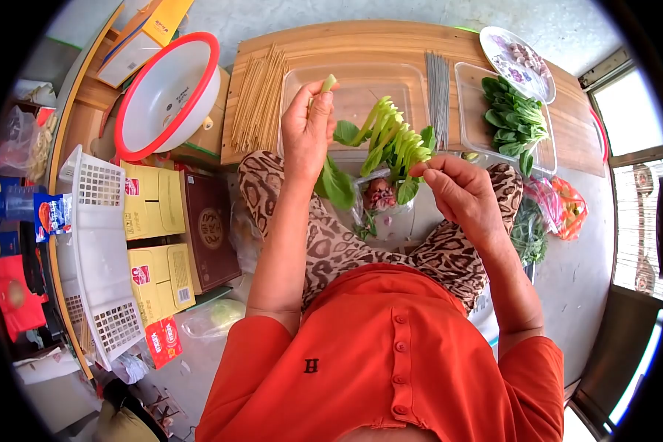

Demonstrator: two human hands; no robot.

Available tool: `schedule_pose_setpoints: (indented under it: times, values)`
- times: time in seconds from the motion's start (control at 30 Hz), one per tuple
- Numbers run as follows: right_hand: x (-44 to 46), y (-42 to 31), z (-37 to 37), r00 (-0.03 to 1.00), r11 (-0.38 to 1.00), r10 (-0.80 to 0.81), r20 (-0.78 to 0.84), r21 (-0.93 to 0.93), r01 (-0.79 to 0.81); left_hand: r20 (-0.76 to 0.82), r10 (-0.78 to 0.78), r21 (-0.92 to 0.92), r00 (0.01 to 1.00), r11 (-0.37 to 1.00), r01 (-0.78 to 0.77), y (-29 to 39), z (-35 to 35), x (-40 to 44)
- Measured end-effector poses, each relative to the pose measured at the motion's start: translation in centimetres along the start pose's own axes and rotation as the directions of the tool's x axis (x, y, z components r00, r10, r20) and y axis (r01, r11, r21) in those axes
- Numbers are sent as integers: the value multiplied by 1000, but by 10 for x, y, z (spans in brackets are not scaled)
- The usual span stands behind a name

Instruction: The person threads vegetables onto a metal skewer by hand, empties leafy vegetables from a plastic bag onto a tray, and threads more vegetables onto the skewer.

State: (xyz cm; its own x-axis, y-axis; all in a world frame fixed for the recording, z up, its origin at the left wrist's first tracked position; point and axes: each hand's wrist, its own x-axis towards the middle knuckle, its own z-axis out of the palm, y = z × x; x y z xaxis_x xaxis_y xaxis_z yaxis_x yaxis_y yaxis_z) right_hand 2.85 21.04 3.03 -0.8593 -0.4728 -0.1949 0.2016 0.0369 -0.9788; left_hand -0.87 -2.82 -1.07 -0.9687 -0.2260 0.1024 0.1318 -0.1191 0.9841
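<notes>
So nearest the camera there's a red shirt [346, 324] with a dark "H" on it. Way over left, a blue packet [51, 217] has printing too small for me to read, same with the red labels on the yellow boxes [155, 276]. Brown box [217, 258] has a round emblem, characters unclear, and the basin's [158, 110] print is unreadable too. Next, the left hand [307, 129] has its fingers closed on a pale stem piece [329, 82]. The bunched greens [392, 140] sit between the hands, right and near of those fingers, long axis slanting from far left to near right. Right hand [460, 193] is nearer, pinched fingertips at the near-right end, though I can't tell exactly what they grip.
</notes>
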Motion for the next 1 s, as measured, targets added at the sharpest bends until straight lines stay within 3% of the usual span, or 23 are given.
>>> schedule_pose_setpoints:
  times: [0.13,0.3,0.5,1.0]
  values:
    - [-2,-8,4,1000,1000,1,15,-15,-1,25,6,0,1000,1000,-6,3,1,0]
    - [-2,-8,8,997,1000,-3,82,-17,4,175,-116,-287,978,944,163,10,2,-1]
    - [-2,-16,11,997,999,-13,71,-33,16,299,-164,-390,940,878,278,11,-2,1]
    - [-1,-24,17,997,997,-30,69,-72,35,353,-129,-473,927,830,296,13,-6,0]
